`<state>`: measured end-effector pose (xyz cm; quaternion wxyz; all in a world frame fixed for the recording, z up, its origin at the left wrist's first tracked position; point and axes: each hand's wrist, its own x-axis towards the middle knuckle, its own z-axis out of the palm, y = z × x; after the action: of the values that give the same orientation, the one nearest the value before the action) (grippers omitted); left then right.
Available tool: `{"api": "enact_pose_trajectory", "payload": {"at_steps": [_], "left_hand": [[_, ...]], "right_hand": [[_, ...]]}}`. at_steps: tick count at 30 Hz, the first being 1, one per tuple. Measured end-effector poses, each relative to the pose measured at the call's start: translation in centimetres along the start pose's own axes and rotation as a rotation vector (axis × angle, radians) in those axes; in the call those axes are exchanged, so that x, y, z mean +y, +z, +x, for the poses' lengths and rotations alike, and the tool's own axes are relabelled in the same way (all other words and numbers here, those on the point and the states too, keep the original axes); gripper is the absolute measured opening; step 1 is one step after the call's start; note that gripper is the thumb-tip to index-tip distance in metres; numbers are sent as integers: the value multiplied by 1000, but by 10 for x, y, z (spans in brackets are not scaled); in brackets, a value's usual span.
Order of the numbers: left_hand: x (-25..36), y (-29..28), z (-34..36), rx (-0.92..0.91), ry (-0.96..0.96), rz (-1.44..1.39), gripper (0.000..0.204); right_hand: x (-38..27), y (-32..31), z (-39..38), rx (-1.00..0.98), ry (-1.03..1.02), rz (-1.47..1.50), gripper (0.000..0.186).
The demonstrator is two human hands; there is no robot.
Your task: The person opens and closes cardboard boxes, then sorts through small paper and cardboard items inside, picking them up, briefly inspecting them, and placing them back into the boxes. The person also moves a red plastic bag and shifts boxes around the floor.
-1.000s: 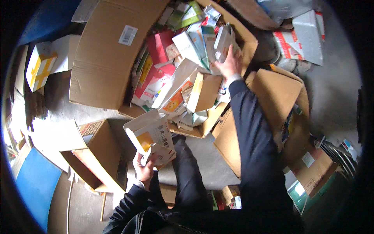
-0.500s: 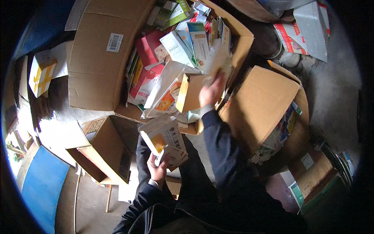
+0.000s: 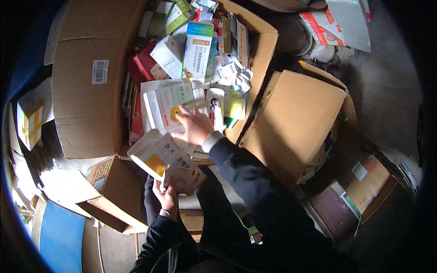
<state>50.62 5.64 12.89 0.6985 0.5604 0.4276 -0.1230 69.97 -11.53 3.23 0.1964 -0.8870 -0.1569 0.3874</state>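
Note:
My left hand [image 3: 166,199] grips opened, partly flattened white cartons [image 3: 176,164] with an orange patch, above my lap. My right hand [image 3: 197,128] reaches over the near end of a big cardboard box [image 3: 263,54], thumb and forefinger apart. Its fingertips are at a white and green carton [image 3: 159,105] with a yellow round picture; whether they press on it I cannot tell. Around it in the box lie a blue-topped white carton [image 3: 197,54], a small white box [image 3: 168,56], a dark red carton [image 3: 142,65] and crumpled white card pieces [image 3: 231,73].
To the right stands another brown cardboard box [image 3: 293,120] with a flap over papers. An open empty-looking carton [image 3: 111,200] lies at the lower left, near a blue panel [image 3: 61,239]. Grey and red-striped plastic packaging [image 3: 325,28] lies at the upper right.
My right hand has come back toward me and left, without the blurred piece it was moving. The brown-sided carton beside it no longer shows there. The left hand still grips the white cartons.

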Motion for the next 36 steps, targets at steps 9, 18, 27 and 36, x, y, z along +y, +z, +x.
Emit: {"api": "enact_pose_trajectory", "payload": {"at_steps": [9, 18, 27, 36], "left_hand": [[6, 97, 146, -180, 132, -39, 38], [10, 106, 164, -45, 140, 119, 38], [22, 96, 172, -47, 0, 46, 33], [22, 95, 174, -22, 31, -29, 37]], "right_hand": [[122, -131, 77, 927, 367, 254, 85], [247, -168, 93, 512, 725, 179, 51], [270, -159, 75, 610, 628, 56, 35], [160, -45, 40, 789, 658, 291, 73]]}}
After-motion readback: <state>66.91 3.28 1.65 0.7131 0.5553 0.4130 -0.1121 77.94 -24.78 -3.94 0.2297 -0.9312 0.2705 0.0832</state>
